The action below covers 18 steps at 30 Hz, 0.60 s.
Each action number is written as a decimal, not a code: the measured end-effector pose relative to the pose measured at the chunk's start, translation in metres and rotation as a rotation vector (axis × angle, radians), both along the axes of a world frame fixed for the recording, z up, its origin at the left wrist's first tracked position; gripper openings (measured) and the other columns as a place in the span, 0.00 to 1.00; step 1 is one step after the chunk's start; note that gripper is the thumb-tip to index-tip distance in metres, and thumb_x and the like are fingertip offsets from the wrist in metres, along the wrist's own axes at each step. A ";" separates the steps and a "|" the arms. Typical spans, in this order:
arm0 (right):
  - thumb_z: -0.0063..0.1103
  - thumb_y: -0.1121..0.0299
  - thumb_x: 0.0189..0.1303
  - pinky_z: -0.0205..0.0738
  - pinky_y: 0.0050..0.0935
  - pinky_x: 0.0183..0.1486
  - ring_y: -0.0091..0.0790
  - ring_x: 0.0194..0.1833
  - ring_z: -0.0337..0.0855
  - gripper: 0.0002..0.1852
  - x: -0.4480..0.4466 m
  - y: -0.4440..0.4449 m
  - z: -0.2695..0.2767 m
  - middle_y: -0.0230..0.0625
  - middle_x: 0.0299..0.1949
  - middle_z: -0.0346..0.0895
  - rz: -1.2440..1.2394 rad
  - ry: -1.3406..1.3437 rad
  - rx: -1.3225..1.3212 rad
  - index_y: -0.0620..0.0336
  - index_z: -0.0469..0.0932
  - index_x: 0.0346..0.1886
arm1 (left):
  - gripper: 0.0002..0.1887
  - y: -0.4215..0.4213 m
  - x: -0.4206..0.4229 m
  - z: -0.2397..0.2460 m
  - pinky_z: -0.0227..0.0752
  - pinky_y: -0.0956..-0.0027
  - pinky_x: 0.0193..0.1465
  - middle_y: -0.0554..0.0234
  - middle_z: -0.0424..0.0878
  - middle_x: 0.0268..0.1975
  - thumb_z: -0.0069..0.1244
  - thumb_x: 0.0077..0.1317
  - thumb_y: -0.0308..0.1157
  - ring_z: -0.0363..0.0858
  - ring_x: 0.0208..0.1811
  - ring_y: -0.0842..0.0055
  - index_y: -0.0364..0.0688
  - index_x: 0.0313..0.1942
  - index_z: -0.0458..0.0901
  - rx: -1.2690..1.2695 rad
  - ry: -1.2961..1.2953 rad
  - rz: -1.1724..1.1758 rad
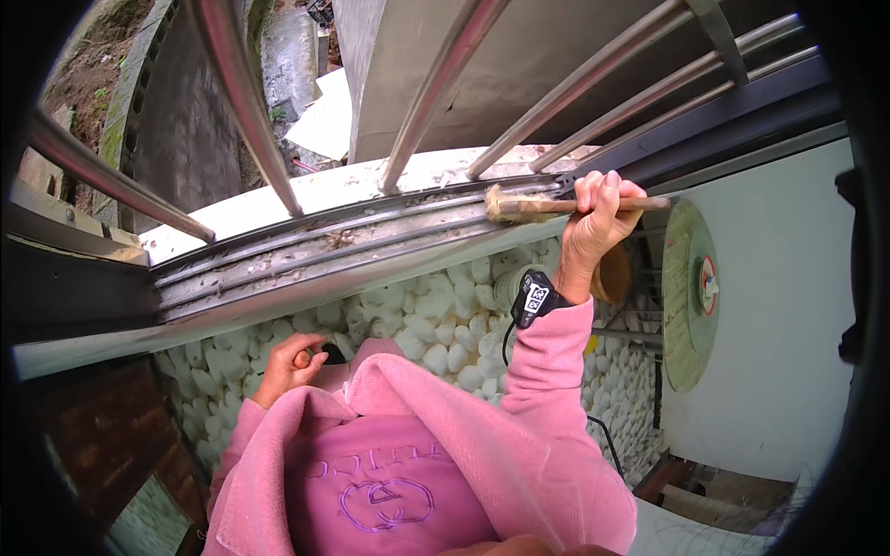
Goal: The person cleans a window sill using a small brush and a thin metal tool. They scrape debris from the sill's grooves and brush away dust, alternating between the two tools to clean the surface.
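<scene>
My right hand (pixel 599 205) grips the wooden handle of a brush (pixel 535 206) over the right part of a sliding-window track (pixel 348 240). Its worn, tan bristle end points left, at the track's inner edge; whether it touches the metal I cannot tell. Dirt and small crumbs of debris (pixel 341 238) lie in the grooves. Low on the left, my left hand (pixel 295 365) hangs before my body with its fingers curled, and I see nothing in it. A black object (pixel 334 354), perhaps a shoe, shows just beyond its fingertips.
Metal bars (pixel 445 90) rise along the outer side of the pale sill (pixel 334 182). White pebble-patterned flooring (pixel 445 333) lies below. At right, a round green disc-shaped object (pixel 685 295) stands against a pale surface (pixel 772 313). A brown panel (pixel 118 424) is at lower left.
</scene>
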State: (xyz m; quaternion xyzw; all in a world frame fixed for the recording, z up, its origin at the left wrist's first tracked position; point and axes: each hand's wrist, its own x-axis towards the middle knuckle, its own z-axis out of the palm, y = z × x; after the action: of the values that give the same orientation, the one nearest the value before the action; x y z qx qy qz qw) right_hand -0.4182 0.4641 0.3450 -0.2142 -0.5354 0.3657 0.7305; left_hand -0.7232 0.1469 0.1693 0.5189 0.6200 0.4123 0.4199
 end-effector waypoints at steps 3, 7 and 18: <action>0.56 0.77 0.70 0.59 0.24 0.28 0.22 0.23 0.61 0.09 -0.019 -0.019 -0.004 0.23 0.22 0.59 0.033 -0.031 -0.018 0.49 0.69 0.35 | 0.14 -0.008 -0.013 -0.002 0.74 0.68 0.41 0.59 0.83 0.34 0.63 0.60 0.24 0.81 0.35 0.70 0.37 0.46 0.85 -0.012 -0.010 0.002; 0.55 0.75 0.71 0.59 0.24 0.30 0.22 0.23 0.59 0.10 -0.064 -0.055 -0.001 0.23 0.23 0.57 0.191 0.033 -0.044 0.48 0.67 0.35 | 0.14 -0.019 -0.029 -0.006 0.74 0.68 0.41 0.59 0.84 0.34 0.63 0.59 0.23 0.81 0.35 0.70 0.36 0.46 0.84 -0.002 -0.037 0.002; 0.58 0.75 0.69 0.67 0.27 0.27 0.21 0.19 0.67 0.08 -0.246 -0.140 -0.007 0.25 0.27 0.67 0.577 0.445 -0.167 0.48 0.68 0.39 | 0.14 -0.041 -0.063 0.000 0.74 0.69 0.42 0.56 0.84 0.35 0.62 0.60 0.22 0.82 0.36 0.70 0.35 0.47 0.84 0.030 -0.006 0.023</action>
State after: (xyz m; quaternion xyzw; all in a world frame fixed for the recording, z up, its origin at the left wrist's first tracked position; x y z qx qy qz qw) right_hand -0.6640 0.3245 0.3382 -0.0288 -0.3700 0.6366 0.6760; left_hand -0.7865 0.1057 0.1691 0.5168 0.6183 0.4280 0.4091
